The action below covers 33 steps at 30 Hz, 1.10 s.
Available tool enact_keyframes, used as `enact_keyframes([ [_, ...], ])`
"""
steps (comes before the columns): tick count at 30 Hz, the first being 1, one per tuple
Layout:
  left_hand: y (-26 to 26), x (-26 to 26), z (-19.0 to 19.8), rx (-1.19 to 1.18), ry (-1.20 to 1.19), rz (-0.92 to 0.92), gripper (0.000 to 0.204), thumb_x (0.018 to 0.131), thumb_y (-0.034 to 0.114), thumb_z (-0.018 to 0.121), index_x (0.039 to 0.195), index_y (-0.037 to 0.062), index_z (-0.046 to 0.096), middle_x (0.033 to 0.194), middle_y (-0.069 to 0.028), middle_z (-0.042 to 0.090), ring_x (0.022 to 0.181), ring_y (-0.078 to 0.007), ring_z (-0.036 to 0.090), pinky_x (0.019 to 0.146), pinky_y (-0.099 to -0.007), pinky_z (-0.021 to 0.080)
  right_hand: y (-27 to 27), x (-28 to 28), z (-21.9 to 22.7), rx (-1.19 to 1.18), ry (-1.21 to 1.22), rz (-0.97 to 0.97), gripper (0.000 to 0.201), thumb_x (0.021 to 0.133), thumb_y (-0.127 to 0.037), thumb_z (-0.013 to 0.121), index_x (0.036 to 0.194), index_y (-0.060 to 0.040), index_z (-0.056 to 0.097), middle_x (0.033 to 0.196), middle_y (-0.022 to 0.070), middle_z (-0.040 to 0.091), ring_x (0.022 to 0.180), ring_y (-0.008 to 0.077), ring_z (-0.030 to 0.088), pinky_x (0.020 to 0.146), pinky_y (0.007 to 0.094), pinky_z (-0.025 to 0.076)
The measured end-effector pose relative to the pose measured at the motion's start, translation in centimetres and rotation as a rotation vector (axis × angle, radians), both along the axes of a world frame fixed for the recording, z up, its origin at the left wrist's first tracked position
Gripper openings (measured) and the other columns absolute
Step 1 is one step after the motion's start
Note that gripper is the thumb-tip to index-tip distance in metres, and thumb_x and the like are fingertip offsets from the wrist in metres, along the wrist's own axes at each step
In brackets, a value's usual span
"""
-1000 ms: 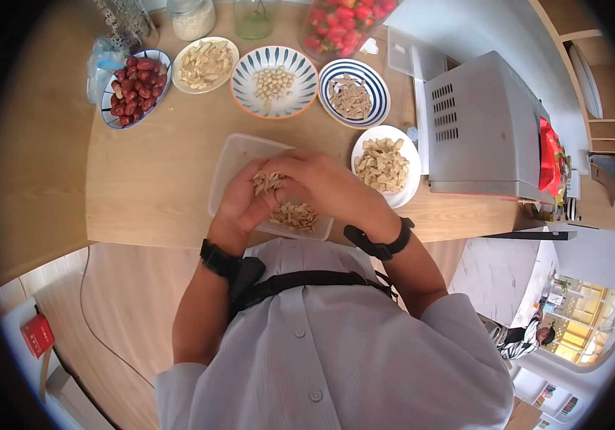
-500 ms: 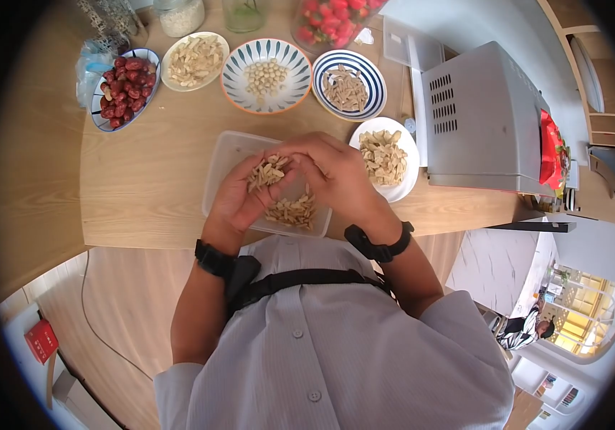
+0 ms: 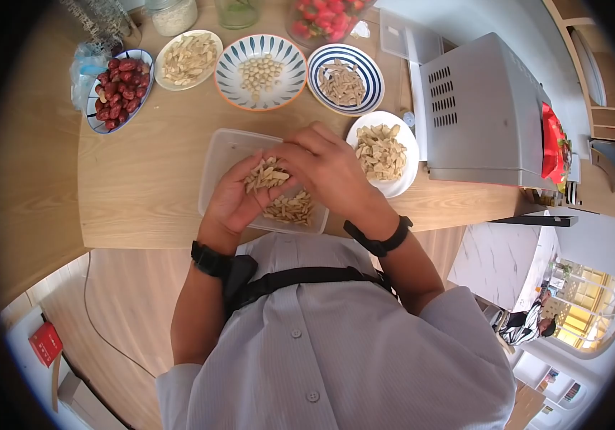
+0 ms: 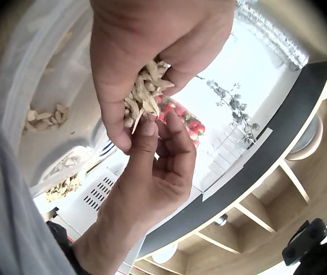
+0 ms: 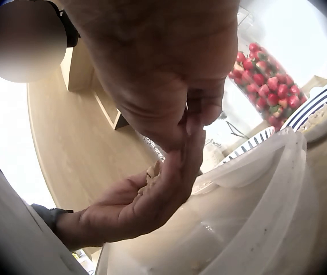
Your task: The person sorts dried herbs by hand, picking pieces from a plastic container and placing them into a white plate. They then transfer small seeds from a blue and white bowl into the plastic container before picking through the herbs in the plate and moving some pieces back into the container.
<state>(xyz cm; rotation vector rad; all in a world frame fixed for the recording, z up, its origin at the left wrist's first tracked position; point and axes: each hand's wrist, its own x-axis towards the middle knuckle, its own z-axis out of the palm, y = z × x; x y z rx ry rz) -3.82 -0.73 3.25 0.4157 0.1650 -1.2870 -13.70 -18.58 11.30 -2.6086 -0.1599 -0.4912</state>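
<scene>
Cupped over a clear plastic container [image 3: 211,161], the left hand [image 3: 230,204] holds a small heap of pale dried slices [image 3: 267,174]. From the right, the right hand [image 3: 336,175] reaches to the heap's edge. In the left wrist view, its thumb [image 4: 146,130] and curled fingers pinch a slice at the lower end of the heap [image 4: 146,94]. More slices [image 3: 289,208] lie in the container below. The right wrist view shows the left palm [image 5: 146,209] turned up against the right fingers, which hide most of the heap.
Behind the container stand plates of red dates [image 3: 122,89], pale slices [image 3: 188,59], white seeds [image 3: 259,74] and brownish strips [image 3: 342,83]. A white plate of slices [image 3: 380,152] sits right, beside a grey appliance [image 3: 476,115]. Farther back are jars, one holding strawberries [image 3: 325,20].
The right hand has drawn back from over the left palm, showing more of the heap. Both hands stay above the container, while the head view has shifted slightly.
</scene>
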Motion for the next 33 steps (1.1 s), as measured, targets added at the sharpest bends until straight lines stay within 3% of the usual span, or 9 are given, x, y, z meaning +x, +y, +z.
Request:
enact_keyframes([
  [2, 0.0, 0.0, 0.4, -0.026, 0.003, -0.011, 0.033, 0.11, 0.024, 0.049, 0.129, -0.0001, 0.062, 0.126, -0.0134, 0.071, 0.118, -0.0253, 0.069, 0.107, -0.0463, 0.057, -0.2, -0.1, -0.2, 0.022, -0.006, -0.001, 0.033, 0.074, -0.006, 0.079, 0.107, -0.0113, 0.077, 0.106, 0.0063, 0.067, 0.097, 0.0274, 0.065, 0.078, 0.0396, 0.057],
  [7, 0.1, -0.2, 0.3, -0.043, -0.016, -0.033, 0.041, 0.111, 0.026, 0.045, 0.136, -0.0032, 0.058, 0.128, -0.0153, 0.069, 0.12, -0.0287, 0.068, 0.106, -0.0458, 0.057, -0.9, -0.4, -0.6, 0.027, 0.01, 0.042, 0.03, 0.075, -0.008, 0.078, 0.105, -0.0119, 0.076, 0.106, 0.0047, 0.067, 0.098, 0.0267, 0.065, 0.077, 0.0387, 0.057],
  [17, 0.2, -0.1, 0.0, -0.05, -0.003, -0.038, 0.038, 0.111, 0.026, 0.046, 0.131, -0.0032, 0.06, 0.127, -0.0152, 0.069, 0.12, -0.0298, 0.068, 0.108, -0.0499, 0.056, -0.5, -0.1, 0.1, -0.102, 0.008, 0.081, 0.025, 0.072, -0.009, 0.075, 0.096, -0.0102, 0.069, 0.098, 0.0039, 0.061, 0.093, 0.0259, 0.063, 0.078, 0.0367, 0.057],
  [20, 0.1, -0.1, -0.4, -0.018, -0.001, -0.045, 0.036, 0.11, 0.024, 0.047, 0.132, -0.0017, 0.06, 0.129, -0.0144, 0.069, 0.121, -0.029, 0.067, 0.108, -0.0505, 0.055, -0.5, -0.1, -0.2, -0.237, 0.053, 0.086, 0.032, 0.073, -0.021, 0.076, 0.102, -0.0073, 0.073, 0.096, 0.005, 0.061, 0.098, 0.0244, 0.062, 0.082, 0.0336, 0.057],
  [23, 0.1, -0.2, 0.3, 0.017, -0.003, -0.062, 0.035, 0.11, 0.024, 0.048, 0.133, -0.0006, 0.059, 0.131, -0.0139, 0.068, 0.123, -0.0282, 0.067, 0.109, -0.0503, 0.055, -0.2, -0.1, 0.1, -0.29, 0.108, 0.064, 0.03, 0.074, -0.022, 0.077, 0.098, -0.0058, 0.071, 0.099, 0.0072, 0.063, 0.096, 0.0259, 0.064, 0.08, 0.0357, 0.058],
  [29, 0.2, -0.1, 0.4, -0.02, 0.012, -0.055, 0.036, 0.11, 0.023, 0.049, 0.133, -0.0025, 0.059, 0.131, -0.0155, 0.068, 0.123, -0.0292, 0.067, 0.109, -0.0513, 0.055, -0.5, 0.3, 1.0, -0.163, 0.187, 0.097, 0.028, 0.077, -0.019, 0.077, 0.1, -0.004, 0.068, 0.097, 0.0113, 0.065, 0.095, 0.0319, 0.068, 0.08, 0.0407, 0.058],
  [33, 0.1, 0.0, 0.2, -0.06, -0.007, -0.069, 0.039, 0.111, 0.025, 0.047, 0.136, -0.0031, 0.057, 0.135, -0.0188, 0.066, 0.126, -0.0311, 0.065, 0.111, -0.0501, 0.053, -1.4, -0.3, 0.0, -0.024, 0.145, 0.067, 0.024, 0.081, -0.006, 0.074, 0.104, -0.0063, 0.068, 0.094, 0.0112, 0.063, 0.086, 0.0312, 0.069, 0.07, 0.0421, 0.058],
])
